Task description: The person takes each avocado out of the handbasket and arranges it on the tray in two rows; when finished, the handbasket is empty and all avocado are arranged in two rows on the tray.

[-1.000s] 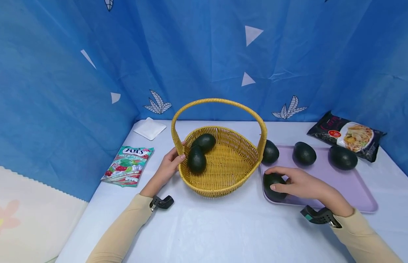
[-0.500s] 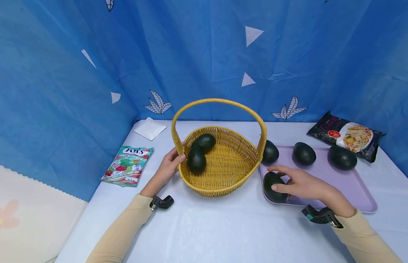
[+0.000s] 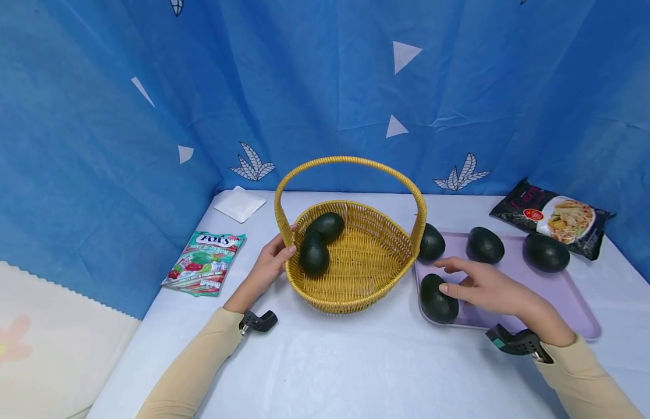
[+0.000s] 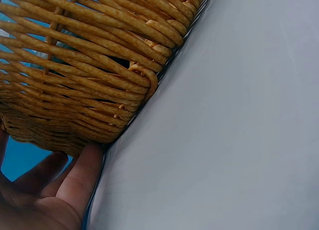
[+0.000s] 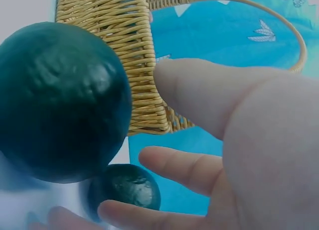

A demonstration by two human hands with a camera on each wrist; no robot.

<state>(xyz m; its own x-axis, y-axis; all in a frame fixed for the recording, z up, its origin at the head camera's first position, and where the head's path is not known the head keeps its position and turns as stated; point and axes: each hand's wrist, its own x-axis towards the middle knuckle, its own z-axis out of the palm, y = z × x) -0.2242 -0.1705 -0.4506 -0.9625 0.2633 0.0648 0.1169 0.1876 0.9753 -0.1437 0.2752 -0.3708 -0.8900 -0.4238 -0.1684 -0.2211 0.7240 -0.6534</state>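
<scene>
A yellow wicker basket [image 3: 356, 262] with a tall handle stands mid-table and holds two dark green avocados [image 3: 314, 253]. My left hand [image 3: 283, 247] rests against its left outer wall, fingers [image 4: 79, 175] stretched along the weave [image 4: 89, 65]. Several more avocados lie on a lilac tray [image 3: 544, 291] to the right. My right hand [image 3: 450, 276] hovers over the tray with straight, spread fingers, its thumb just touching the nearest avocado [image 3: 438, 298]. In the right wrist view that avocado [image 5: 60, 100] sits beside the thumb [image 5: 209, 90], ungripped, with another avocado [image 5: 127, 185] and the basket [image 5: 124, 51] behind.
A Fox's candy bag [image 3: 204, 263] lies left of the basket and a white pad [image 3: 240, 203] at the back left. A dark noodle packet [image 3: 552, 216] leans at the back right. Blue curtain [image 3: 94, 145] closes in the table on three sides.
My right hand has let go of the front avocado, straightened its fingers and drawn slightly right. The avocado stays on the tray. The left hand and basket have not moved.
</scene>
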